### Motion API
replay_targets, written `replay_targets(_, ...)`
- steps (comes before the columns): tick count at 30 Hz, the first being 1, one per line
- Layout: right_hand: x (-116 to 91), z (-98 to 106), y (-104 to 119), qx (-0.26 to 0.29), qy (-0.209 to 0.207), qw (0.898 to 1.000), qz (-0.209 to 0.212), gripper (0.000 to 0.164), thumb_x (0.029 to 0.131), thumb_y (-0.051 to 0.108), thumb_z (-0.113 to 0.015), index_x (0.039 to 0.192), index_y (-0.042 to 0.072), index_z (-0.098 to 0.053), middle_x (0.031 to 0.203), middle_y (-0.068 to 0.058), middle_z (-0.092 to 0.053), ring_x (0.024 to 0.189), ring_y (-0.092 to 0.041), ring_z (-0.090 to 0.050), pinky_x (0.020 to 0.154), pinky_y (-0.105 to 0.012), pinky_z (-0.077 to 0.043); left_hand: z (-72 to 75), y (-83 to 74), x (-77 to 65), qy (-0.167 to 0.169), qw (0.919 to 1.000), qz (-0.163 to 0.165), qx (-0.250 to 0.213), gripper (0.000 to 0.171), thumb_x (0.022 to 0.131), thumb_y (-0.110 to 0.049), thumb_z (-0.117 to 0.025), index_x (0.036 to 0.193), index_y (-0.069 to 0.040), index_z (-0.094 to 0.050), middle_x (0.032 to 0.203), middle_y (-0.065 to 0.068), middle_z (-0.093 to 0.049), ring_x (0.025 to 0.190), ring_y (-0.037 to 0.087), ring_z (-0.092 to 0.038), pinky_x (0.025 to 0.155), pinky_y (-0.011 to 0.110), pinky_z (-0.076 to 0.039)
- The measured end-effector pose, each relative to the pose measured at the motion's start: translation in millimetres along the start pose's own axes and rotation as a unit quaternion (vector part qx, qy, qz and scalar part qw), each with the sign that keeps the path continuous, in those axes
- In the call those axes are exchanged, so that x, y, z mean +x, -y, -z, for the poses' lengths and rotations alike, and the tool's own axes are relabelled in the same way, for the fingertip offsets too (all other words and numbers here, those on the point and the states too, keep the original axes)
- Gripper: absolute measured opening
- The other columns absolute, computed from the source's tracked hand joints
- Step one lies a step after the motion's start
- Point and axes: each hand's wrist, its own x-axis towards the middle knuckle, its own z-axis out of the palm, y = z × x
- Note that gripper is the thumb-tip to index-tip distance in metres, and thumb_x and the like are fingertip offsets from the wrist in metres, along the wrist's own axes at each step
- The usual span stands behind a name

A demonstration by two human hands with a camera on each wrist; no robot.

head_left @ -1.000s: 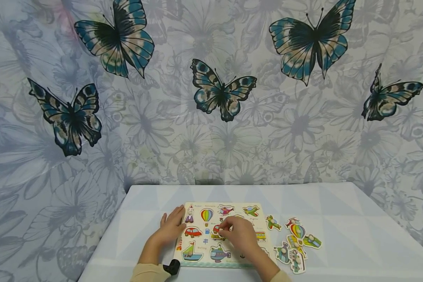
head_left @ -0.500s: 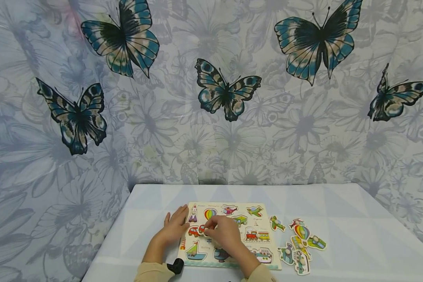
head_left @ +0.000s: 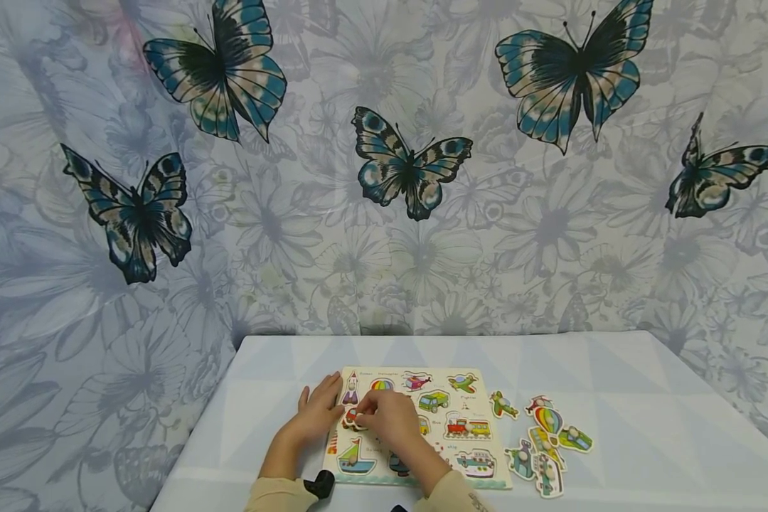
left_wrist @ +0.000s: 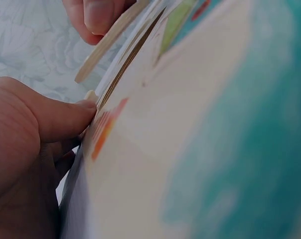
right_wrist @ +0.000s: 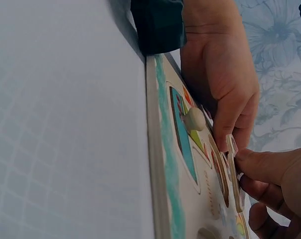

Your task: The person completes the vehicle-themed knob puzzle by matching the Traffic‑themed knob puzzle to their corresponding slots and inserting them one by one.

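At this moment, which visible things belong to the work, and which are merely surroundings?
Work:
puzzle board
red car piece, in the right hand
seated sailboat piece
balloon piece
plane piece
other loose pieces

Surroundings:
butterfly-print backdrop
pale table
black wrist camera

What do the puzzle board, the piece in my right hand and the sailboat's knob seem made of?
Puzzle board: likely wood or fibreboard, smooth printed face; its cut hollow shows a brown, streaky wall.
Held piece: seems plywood or fibreboard, its edge bare and tan.
Sailboat's knob: perhaps wood, matt, pale and unpainted-looking, though plastic is possible.
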Motion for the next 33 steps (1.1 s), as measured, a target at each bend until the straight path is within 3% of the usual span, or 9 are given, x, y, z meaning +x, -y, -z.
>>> replay_targets(15, 3.1, -16.5, 2.4, -0.022, 0.005, 1.0, -0.013, 0.015, 0.082, 0.025, -0.079, 0.072, 0.025, -0.068, 0.057, 0.016, -0.051, 0.056, -0.003, -0.043, 0.067, -0.029, -0.033, -0.8, -2.7, 0.5, -0.002, 0.9999, 0.014, 0.008, 0.06, 0.098, -0.008, -0.056, 0.153, 0.003, -0.035, 0.164, 0.02, -0.027, 0.154, 0.042, -0.015, 0.119, 0.068, 0.008)
replay_targets(33, 0.5, -18.4, -1.0, -0.005, 0.013, 1.0, -0.016, 0.008, 0.082, 0.025, -0.079, 0.079, 0.023, -0.071, 0.057, 0.014, -0.048, 0.053, -0.004, -0.041, 0.063, -0.027, -0.03, -2.9, -0.2, 0.4, -0.006, 0.9999, 0.013, 0.004, 0.061, 0.097, -0.008, -0.057, 0.153, 0.003, -0.035, 0.164, 0.019, -0.027, 0.154, 0.042, -0.015, 0.119, 0.067, 0.008)
